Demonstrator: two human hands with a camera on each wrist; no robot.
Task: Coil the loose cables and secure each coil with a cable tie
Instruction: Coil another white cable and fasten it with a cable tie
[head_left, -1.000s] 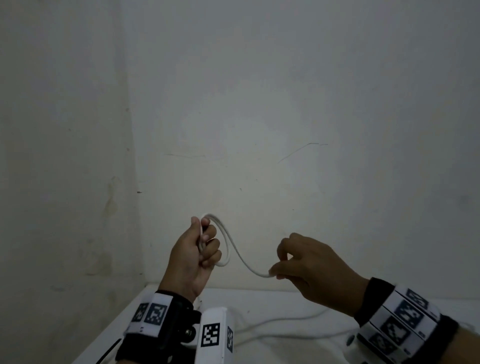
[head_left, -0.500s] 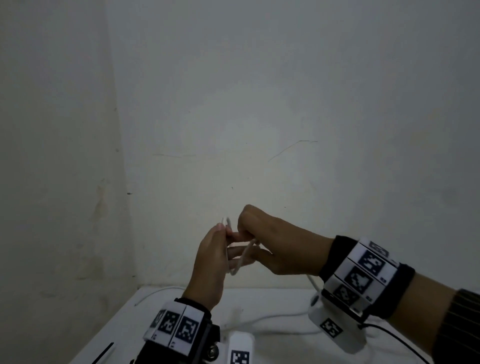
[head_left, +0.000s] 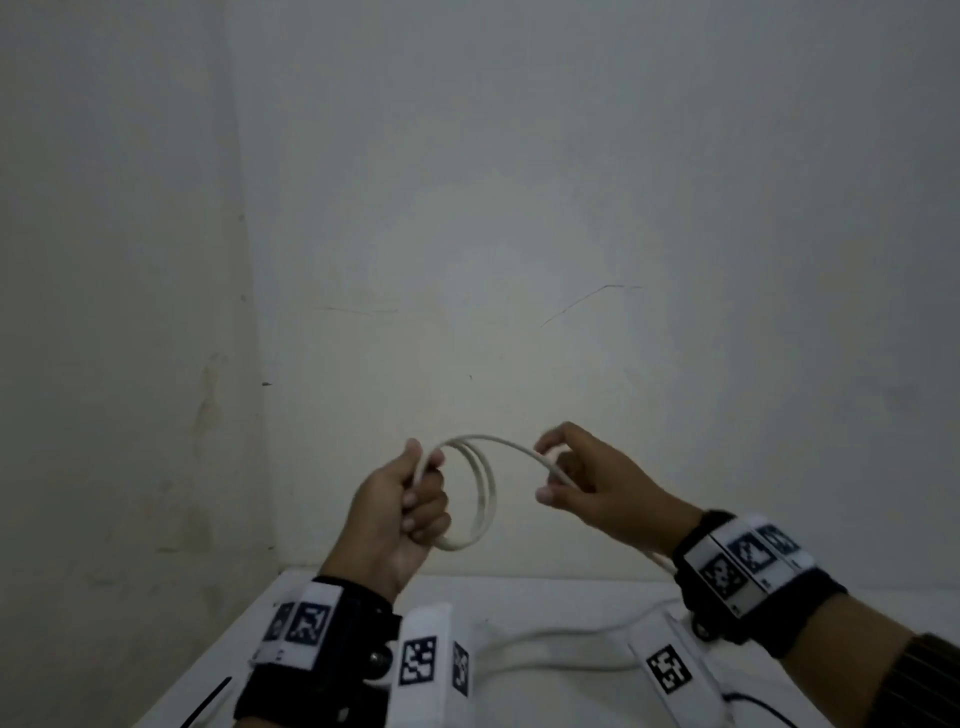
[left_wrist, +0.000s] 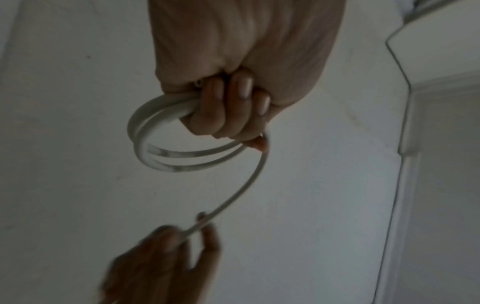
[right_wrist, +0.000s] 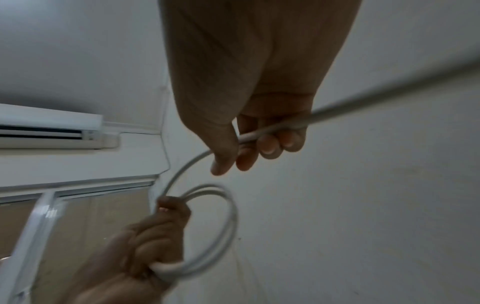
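Left hand (left_wrist: 241, 67) at top, fingers (left_wrist: 240, 102) curled round two loops of white cable (left_wrist: 166, 158), one strand curving down to the blurred right hand (left_wrist: 166, 263), pinched between its fingertips, pale wall (left_wrist: 324, 185) behind

- Pretty sure this is just a plain room in a home, I'm tucked into a corner where two bare off-white walls (head_left: 571, 208) meet, scuffed and stained, with a couple of hairline cracks.
- A wall-mounted air conditioner (right_wrist: 49, 127) sits up high, the usual split unit you'd see in a bedroom or small living room.
- Right below it there's a white-framed window (right_wrist: 39, 216).
- I'm working over a plain white counter (head_left: 545, 603) pushed into the corner, with loose white cable (head_left: 545, 649) lying on it.
- Light is dim and greyish, so details are hard to tell.
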